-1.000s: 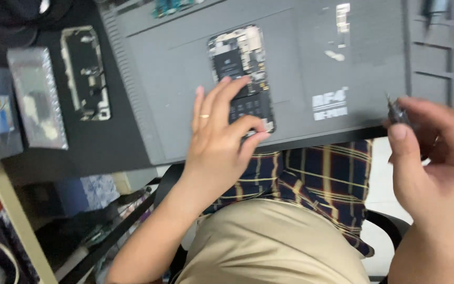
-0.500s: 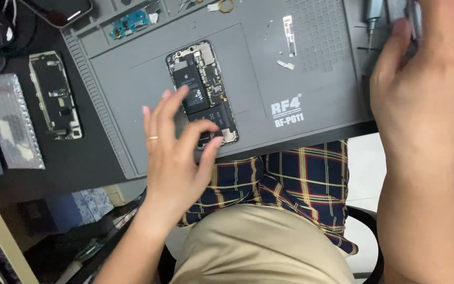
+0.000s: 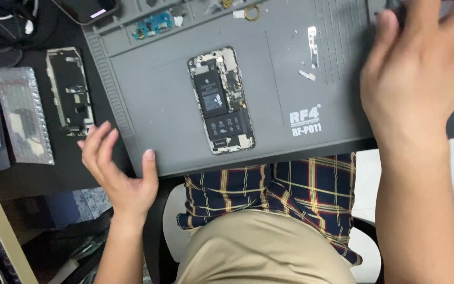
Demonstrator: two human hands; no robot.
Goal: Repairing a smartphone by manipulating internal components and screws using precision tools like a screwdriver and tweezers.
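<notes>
Mat (image 3: 158, 105)-side left hand (image 3: 119, 171), now off phone (image 3: 220, 100)

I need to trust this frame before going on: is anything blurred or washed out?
Head view: the right hand at top right is motion-blurred; the left hand is fairly sharp; the opened phone with exposed black battery on the grey rubber work mat is crisp, evenly lit, with no strong glare.

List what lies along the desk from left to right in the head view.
Clear plastic bag → black phone frame → left hand → opened phone with bare circuitry on grey work mat → small silver metal strip → right hand.
</notes>
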